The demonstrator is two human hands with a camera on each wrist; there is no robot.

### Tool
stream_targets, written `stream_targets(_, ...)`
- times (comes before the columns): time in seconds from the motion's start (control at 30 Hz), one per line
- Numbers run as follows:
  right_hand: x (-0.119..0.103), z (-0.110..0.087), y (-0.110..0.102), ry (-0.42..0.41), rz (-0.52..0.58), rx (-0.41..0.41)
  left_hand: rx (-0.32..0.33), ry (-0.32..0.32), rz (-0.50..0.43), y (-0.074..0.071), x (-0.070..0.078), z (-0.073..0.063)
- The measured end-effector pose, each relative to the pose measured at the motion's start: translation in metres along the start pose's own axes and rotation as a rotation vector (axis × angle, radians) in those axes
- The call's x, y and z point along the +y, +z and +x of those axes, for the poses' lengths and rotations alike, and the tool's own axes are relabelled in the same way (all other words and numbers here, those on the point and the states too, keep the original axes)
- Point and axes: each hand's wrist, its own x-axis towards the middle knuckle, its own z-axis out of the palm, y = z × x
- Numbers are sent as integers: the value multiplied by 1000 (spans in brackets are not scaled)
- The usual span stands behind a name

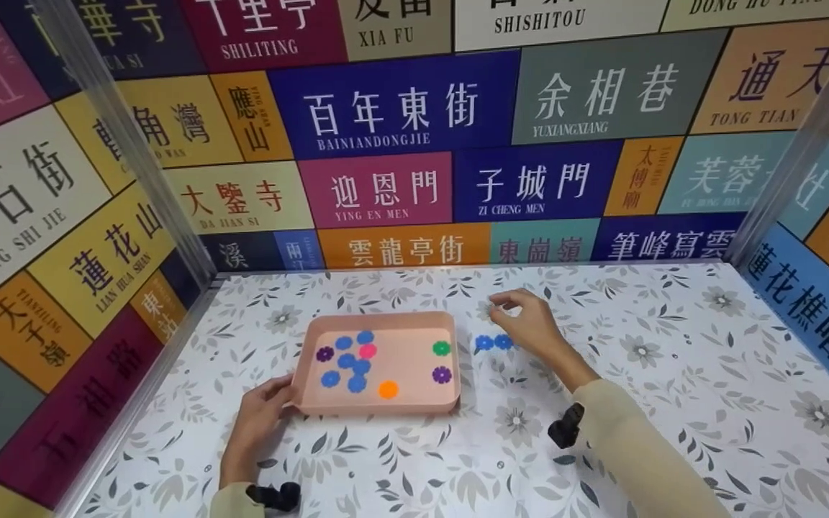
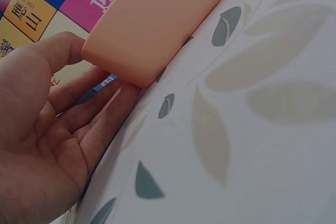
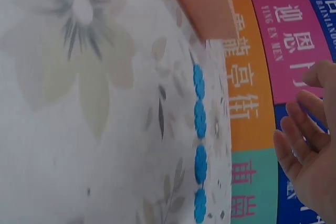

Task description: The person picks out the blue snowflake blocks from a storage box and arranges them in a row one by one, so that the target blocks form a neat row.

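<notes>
A pink tray (image 1: 414,403) sits on the table, holding several small flower-shaped plastic pieces: blue pieces (image 1: 346,362), purple, a green piece (image 1: 442,348), a pink one and an orange one (image 1: 388,390). My left hand (image 1: 263,410) grips the tray's near left corner, thumb and fingers on its outer wall (image 2: 142,30). To the tray's right, a row of blue flower pieces (image 3: 200,120) lies on the tablecloth; in the head view my right hand (image 1: 529,324) hides part of it. That hand hovers above the row's far side, fingers loosely bent, nothing visible between them.
A white tablecloth (image 1: 515,460) with grey flowers and leaves covers the table. Behind it stands a wall of coloured signs (image 1: 378,187) with Chinese lettering. Clear upright posts (image 1: 781,158) rise at the table's back corners.
</notes>
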Motion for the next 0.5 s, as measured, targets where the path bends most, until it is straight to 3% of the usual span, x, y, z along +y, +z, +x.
stream_targets(0.27, -49, -5, 46, -4, 30, -128, -15, -25, 8, -1, 1, 0)
stream_targets(0.5, -73, -9, 82, -47, 42, -242, -24, -25, 19, -2, 1, 0)
